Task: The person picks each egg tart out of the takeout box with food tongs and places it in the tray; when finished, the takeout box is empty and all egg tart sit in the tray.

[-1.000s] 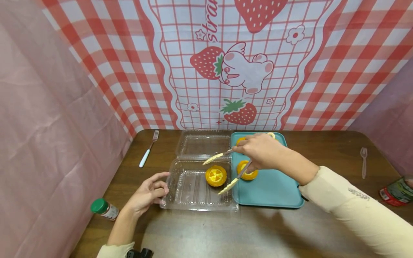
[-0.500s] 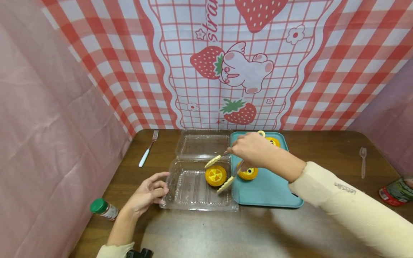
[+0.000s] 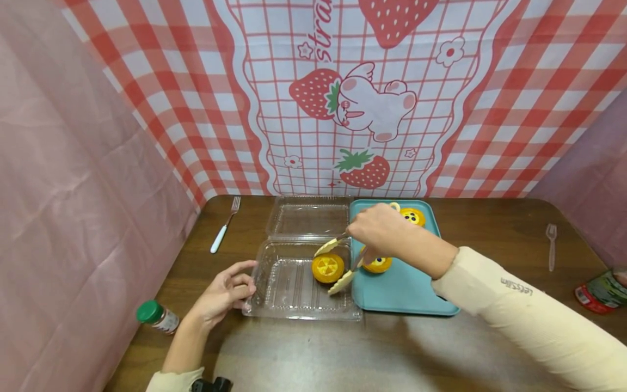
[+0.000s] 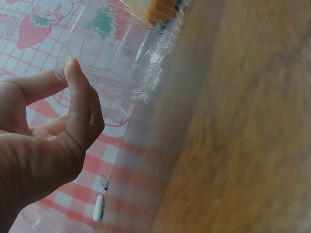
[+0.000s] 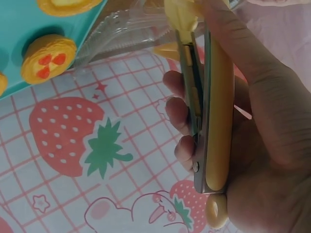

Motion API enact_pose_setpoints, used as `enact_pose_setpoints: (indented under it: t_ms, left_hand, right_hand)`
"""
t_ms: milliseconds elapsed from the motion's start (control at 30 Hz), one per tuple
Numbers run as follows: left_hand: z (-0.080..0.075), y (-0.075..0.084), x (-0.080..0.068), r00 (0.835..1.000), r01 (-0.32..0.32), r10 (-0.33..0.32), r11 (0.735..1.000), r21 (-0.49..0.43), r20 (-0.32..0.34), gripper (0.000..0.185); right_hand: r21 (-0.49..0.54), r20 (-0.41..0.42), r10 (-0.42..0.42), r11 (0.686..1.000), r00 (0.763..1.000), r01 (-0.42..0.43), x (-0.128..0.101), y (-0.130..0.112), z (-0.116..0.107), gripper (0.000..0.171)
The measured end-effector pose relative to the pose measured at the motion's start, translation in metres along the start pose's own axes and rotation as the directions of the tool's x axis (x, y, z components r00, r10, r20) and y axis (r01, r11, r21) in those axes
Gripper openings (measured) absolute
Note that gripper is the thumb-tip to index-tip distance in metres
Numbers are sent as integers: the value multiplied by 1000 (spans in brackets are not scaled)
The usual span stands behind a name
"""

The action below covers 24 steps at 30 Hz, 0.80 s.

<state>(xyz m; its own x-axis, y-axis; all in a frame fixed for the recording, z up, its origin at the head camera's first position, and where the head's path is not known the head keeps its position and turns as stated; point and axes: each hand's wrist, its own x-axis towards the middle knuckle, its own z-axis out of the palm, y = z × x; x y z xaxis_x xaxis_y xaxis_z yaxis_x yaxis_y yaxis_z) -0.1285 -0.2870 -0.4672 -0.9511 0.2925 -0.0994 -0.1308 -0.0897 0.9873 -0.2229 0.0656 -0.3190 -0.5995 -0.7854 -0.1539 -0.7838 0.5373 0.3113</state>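
A pair of tongs (image 3: 343, 256) is gripped in the right hand (image 3: 379, 228), the fingers (image 5: 182, 114) curled round its arms. The left hand (image 3: 222, 294) is laid against the near-left corner of the clear clamshell container (image 3: 294, 299), its fingers (image 4: 80, 104) loosely bent and touching the rim without being closed round it.

A yellow tart (image 3: 327, 267) is seated in the right part of the container's tray, at mid-depth of the desk (image 3: 441, 348), with the cream tips of the tongs set on either side of it, slightly apart. Whether the tips are touching the tart cannot be told.

A slip is judged possible if the tongs are squeezed too lightly, and a crushed tart if squeezed too hard. The light container could also be dragged if the left hand is lifted away.

The long axis of the tongs is laid from the hinge over the teal tray (image 3: 416, 299) down toward the near-left, the tips pointing into the container. Two more tarts (image 3: 377, 265) are left on that tray, one (image 3: 413, 216) at its far edge.
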Motion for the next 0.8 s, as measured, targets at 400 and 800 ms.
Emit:
enact_pose_setpoints:
  t_ms: [400, 800]
  left_hand:
    - [-1, -2, 1, 1000, -4, 4, 1000, 3, 0, 60]
    - [0, 0, 1, 1000, 7, -7, 1000, 10, -12, 61]
  right_hand:
    - [15, 0, 32, 999, 999, -32, 0, -1, 4, 45]
    - [45, -60, 10, 999, 998, -7, -4, 5, 4, 51]
